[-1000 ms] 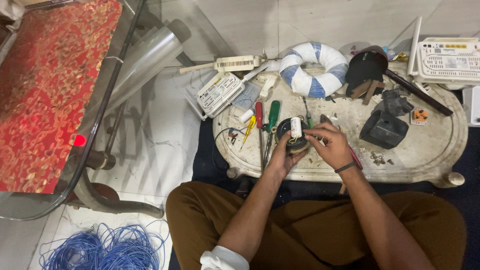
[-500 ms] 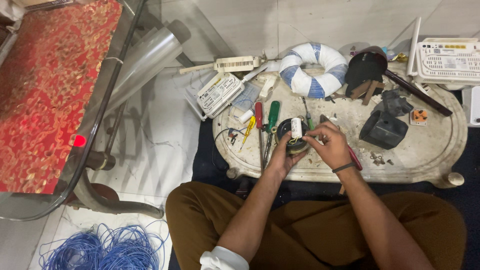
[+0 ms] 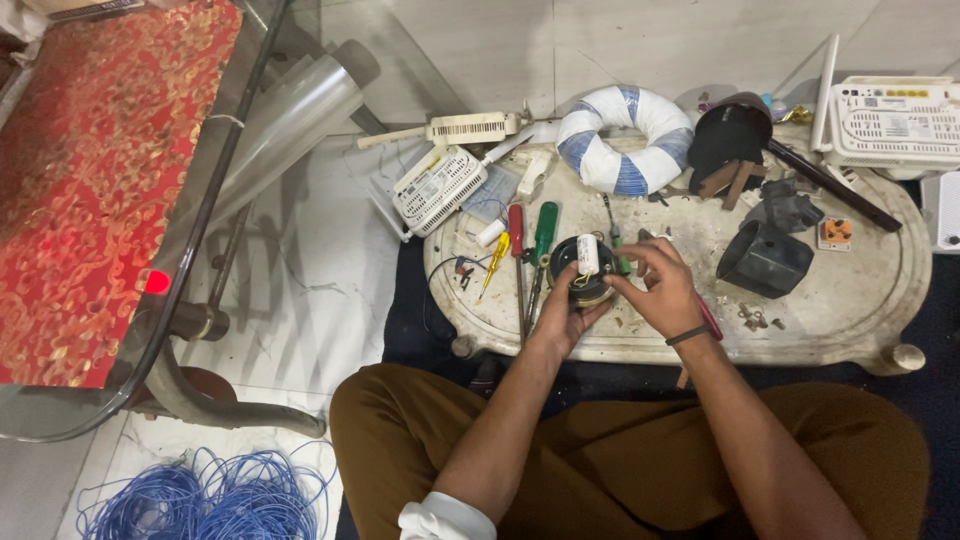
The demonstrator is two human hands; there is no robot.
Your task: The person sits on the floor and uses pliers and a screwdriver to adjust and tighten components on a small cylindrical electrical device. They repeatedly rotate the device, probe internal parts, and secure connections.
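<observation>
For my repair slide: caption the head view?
Left hand cradles a round motor while right hand works at it, screwdrivers alongside.

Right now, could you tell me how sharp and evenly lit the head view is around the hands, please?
Head view: even, soft light; the left hand and right hand on the round black part are fairly sharp. Only faint shadows fall on the low white table. The glass tabletop at left shows pale glare along its edge, with a small red glow; the blue wire coil is slightly soft.
</observation>
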